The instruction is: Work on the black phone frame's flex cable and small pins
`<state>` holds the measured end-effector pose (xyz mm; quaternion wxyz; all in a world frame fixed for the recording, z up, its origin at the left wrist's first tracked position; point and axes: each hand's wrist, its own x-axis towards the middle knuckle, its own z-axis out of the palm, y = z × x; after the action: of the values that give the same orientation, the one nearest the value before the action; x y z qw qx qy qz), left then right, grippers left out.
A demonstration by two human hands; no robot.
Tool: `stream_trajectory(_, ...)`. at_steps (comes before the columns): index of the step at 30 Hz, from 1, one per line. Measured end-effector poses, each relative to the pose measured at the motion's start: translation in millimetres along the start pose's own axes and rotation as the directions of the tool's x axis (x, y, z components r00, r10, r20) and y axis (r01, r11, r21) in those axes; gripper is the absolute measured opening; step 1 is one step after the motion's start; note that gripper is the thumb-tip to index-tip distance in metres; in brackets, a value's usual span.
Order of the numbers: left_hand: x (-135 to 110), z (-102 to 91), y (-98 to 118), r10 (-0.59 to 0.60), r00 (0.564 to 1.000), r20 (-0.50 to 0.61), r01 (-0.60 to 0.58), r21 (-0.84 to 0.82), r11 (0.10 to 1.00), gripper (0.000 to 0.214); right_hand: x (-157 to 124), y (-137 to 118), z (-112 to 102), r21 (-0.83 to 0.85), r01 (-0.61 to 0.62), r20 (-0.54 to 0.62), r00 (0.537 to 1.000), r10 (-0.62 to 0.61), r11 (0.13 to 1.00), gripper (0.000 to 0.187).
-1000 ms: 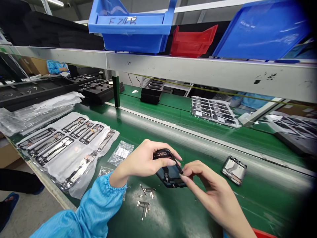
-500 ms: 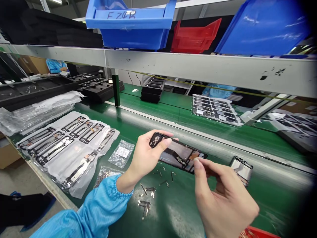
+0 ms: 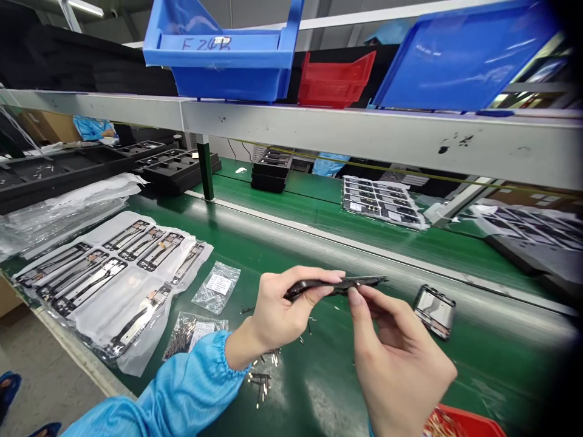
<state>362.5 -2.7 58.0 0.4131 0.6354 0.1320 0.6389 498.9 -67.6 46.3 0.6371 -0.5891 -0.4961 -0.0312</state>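
My left hand (image 3: 280,309) grips one end of a dark phone frame (image 3: 372,281) between thumb and fingers. The frame is tipped nearly edge-on, so its inner face is mostly hidden. Against its near edge, my right hand (image 3: 401,355) is closed in a pinch, thumb and forefinger together; whatever sits between those fingertips is too small to make out. Several small dark strips with metallic ends (image 3: 260,383) lie loose on the green bench below. Right of my hands, a second phone frame (image 3: 436,309) rests flat on the metal strip.
On the left is a white tray (image 3: 98,306) of phone frames, beside a clear bag (image 3: 217,285) and a bag of small parts (image 3: 184,337). A red bin (image 3: 480,422) stands at lower right. Overhead runs a shelf beam (image 3: 319,130) carrying blue and red bins.
The phone frame has turned from showing its inner face to nearly edge-on. Both hands have stayed on or at it, and my left hand sits slightly lower and further right. The view has shifted a little.
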Motion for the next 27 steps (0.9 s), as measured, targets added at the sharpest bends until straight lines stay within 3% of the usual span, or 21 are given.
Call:
stream_trajectory(2,-1,0.1,-8,0.140,0.990,0.026,-0.140,0.018,0.990,0.012,0,-1,-1,0.058,-0.037,0.002,0.999,0.036,0.998,0.020)
stream_trajectory(4,-2,-0.3,-15,0.203,0.979,0.032,-0.204,0.049,0.978,0.009,1,-3,-3,0.052,-0.013,0.007,1.000,0.013,0.999,0.018)
stream_trajectory(8,-4,-4.4,-24,0.177,0.981,0.073,-0.184,0.098,0.978,0.014,1,-6,-9,-0.006,0.050,0.037,0.998,-0.050,0.999,0.013)
stream_trajectory(12,-3,-15.7,-32,0.182,0.966,0.183,-0.204,0.111,0.973,0.024,2,-8,-14,0.105,-0.027,0.097,0.995,0.017,0.994,0.015)
stream_trajectory(16,5,-29.6,-38,0.188,0.917,0.351,-0.244,0.123,0.962,0.041,6,-7,-18,0.167,-0.092,0.151,0.986,0.067,0.982,0.018)
stream_trajectory(20,13,-37.6,-37,0.183,0.862,0.473,-0.275,0.133,0.952,0.070,11,-6,-23,0.119,-0.048,0.188,0.982,0.025,0.992,0.016)
stream_trajectory(24,17,-40.3,-33,0.313,0.807,0.500,-0.415,0.104,0.904,0.067,17,-6,-27,0.081,0.031,0.227,0.973,-0.049,0.996,0.017)
stream_trajectory(27,19,-41.7,-31,0.311,0.784,0.537,-0.426,0.101,0.899,0.067,20,-4,-30,0.051,0.068,0.245,0.966,-0.079,0.996,0.018)
